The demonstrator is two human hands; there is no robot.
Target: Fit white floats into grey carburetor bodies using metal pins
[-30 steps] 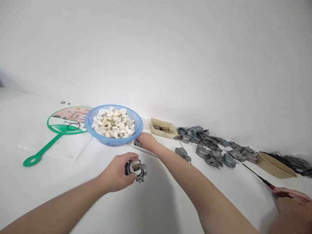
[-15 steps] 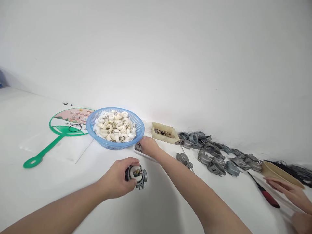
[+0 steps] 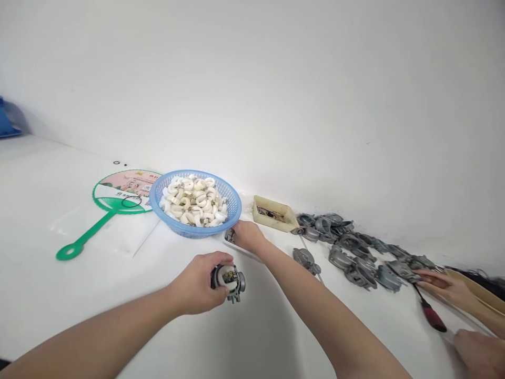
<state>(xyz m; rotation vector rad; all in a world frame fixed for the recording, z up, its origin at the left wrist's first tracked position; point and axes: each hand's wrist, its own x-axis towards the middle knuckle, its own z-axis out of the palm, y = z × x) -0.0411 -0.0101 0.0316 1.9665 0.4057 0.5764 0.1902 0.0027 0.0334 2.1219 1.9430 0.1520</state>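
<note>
The left hand [image 3: 195, 282] is closed around a metal carburetor [image 3: 229, 281], which it holds just ahead of the body at about 12 o'clock. The fingers wrap over its far side and hide part of the casting. A round pale face with small brass fittings shows at the top, but the finer parts are hard to make out.

The right hand [image 3: 248, 236] reaches toward 12 o'clock, fingers together and narrow, and rests on a white tray [image 3: 240, 248]. The hand covers most of that tray, and a small dark item [image 3: 229, 236] just beside the fingers is too small to identify. A blue basket [image 3: 197, 234] stands touching distance from the hand, at about 11 o'clock, heaped with white rings [image 3: 193, 202].

Farther left, at 10 o'clock, a green fan [image 3: 122, 190] lies on the white table [image 3: 79, 300]. At about 1 o'clock sits a beige tray [image 3: 274, 213], with grey castings [image 3: 355, 268] spread toward 2 o'clock. Another person's hands [image 3: 445, 287] work at 3 o'clock, beside a red-handled screwdriver [image 3: 433, 317]. A tan bowl [image 3: 473, 292] is cut off by the frame edge, as is a blue object [image 3: 6, 121] at 9 o'clock.
</note>
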